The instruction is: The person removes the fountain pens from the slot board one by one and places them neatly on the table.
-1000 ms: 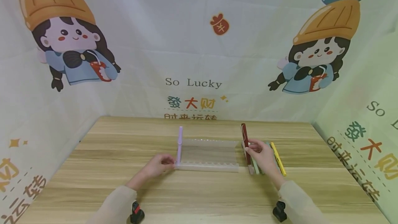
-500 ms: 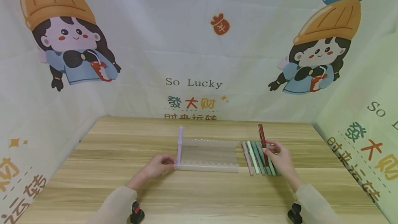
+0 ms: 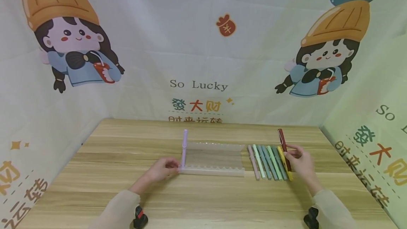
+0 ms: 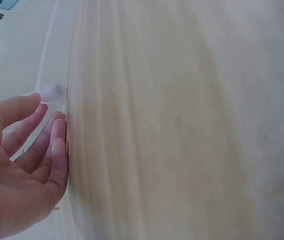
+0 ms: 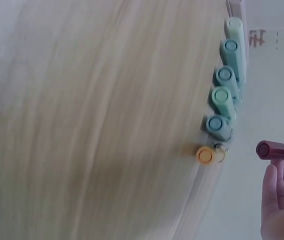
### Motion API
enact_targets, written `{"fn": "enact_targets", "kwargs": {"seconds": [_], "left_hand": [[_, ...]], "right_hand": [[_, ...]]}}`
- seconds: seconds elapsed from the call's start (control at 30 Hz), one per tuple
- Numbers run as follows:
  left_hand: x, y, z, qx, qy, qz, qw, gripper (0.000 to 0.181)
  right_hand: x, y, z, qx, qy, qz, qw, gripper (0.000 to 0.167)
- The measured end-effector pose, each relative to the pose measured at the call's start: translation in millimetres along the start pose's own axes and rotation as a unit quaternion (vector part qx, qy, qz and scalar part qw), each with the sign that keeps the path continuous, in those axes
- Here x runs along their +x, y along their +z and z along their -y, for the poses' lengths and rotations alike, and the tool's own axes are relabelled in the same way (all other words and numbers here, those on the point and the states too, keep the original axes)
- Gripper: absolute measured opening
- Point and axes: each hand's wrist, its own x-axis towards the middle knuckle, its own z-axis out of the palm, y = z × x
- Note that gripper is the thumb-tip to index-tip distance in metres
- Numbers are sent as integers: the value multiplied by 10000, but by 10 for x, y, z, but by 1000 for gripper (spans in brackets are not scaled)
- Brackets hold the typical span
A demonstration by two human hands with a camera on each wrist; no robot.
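Observation:
In the head view my left hand holds the front left corner of a clear plastic pen rack, thumb and fingertips at its end. A lilac pen lies across the rack's left end, cap away from me. My right hand pinches a dark red pen, raised above the yellow pen at the right end of a row. In the right wrist view the red pen hangs clear of the table, between thumb and fingers. The left wrist view shows the lilac pen's end blurred beside my thumb.
Left of the yellow pen, several pens lie side by side: a mauve pen, light green pens and grey-teal pens. They rest on a wooden table, right of the rack. A printed cloth hangs behind the table.
My right hand has carried the red pen rightward, from over the row's left end to over the yellow pen at its right end. My left hand has stayed at the rack's corner.

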Motion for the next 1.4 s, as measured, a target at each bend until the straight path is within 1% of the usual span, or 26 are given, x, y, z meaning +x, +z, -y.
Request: {"fn": "enact_targets", "kwargs": {"seconds": [0.17,0.3,0.43,0.53,0.7,0.8,0.93,1.1,1.3,1.4], "left_hand": [[4,3,6,4,-12,-4,10000,14],[-4,4,-20,-28,20,-13,10000,15],[-16,2,-42,-19,121,-7,9999,17],[-12,6,-31,15,64,-5,10000,16],[0,12,-5,-7,-116,-13,9999,15],[5,12,2,-7,-104,-17,9999,15],[5,14,0,-14,-121,-54,9999,15],[-3,13,-8,16,-122,-63,9999,15],[-8,9,-8,49,-61,-51,10000,15],[-5,8,-2,64,-68,-67,9999,15]], "right_hand": [[13,-70,-71,-205,35,-64,9998,30],[-4,-120,-87,-405,92,-81,9991,30],[-23,-152,-94,-591,152,-45,9981,31],[-35,-164,-125,-719,140,-38,9973,30],[-63,-172,-171,-928,95,-14,9956,30],[-65,-167,-211,-1009,106,6,9948,30],[-51,-159,-268,-1124,188,133,9934,29],[-37,-149,-318,-1298,286,405,9903,29],[-21,-146,-325,-1428,371,736,9863,30],[-12,-143,-320,-1521,364,826,9842,30]]}}
